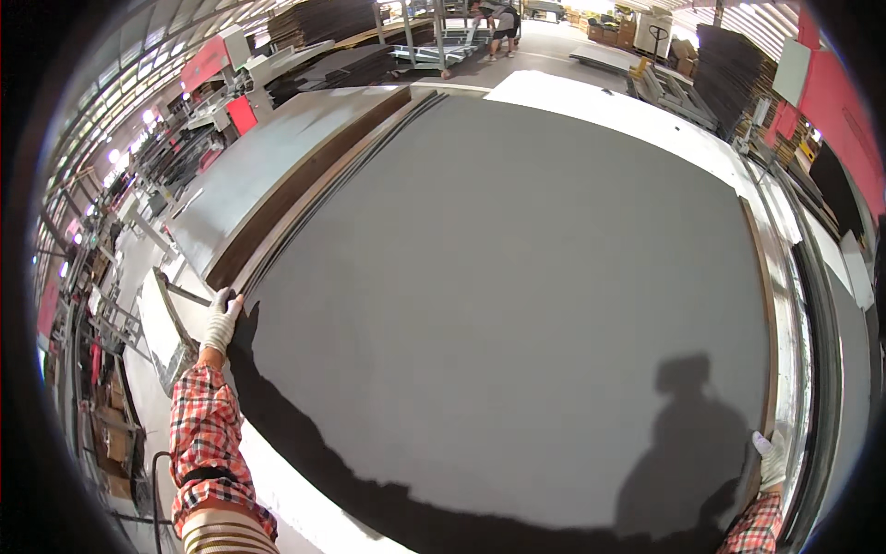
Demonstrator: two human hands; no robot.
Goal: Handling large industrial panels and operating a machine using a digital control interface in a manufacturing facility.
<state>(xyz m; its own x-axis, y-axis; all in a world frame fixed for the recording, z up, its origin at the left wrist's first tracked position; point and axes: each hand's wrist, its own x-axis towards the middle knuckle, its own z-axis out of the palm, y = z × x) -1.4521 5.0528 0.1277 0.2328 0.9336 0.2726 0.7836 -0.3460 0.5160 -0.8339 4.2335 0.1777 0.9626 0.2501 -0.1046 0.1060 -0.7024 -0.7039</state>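
A large dark grey sheet (517,249), apparently foam or board, lies flat before me and fills most of the view. My left hand (221,319), in a white knit glove with bare fingertips, is closed on the sheet's left edge near its front corner. At the near right, my right hand (771,460), gloved too, grips the opposite edge; its thumb shows and the other fingers are mostly hidden. Along the left side, several thin dark layers (346,175) show beside the sheet. My shadow falls across its lower right.
A pale-topped table (286,166) with a brown side board (309,180) stands at left. A white surface (628,115) extends beyond the sheet, and a metal rail (789,305) runs along the right. Farther off are stacked dark sheets (729,78), red machine panels (835,120) and another person (501,26).
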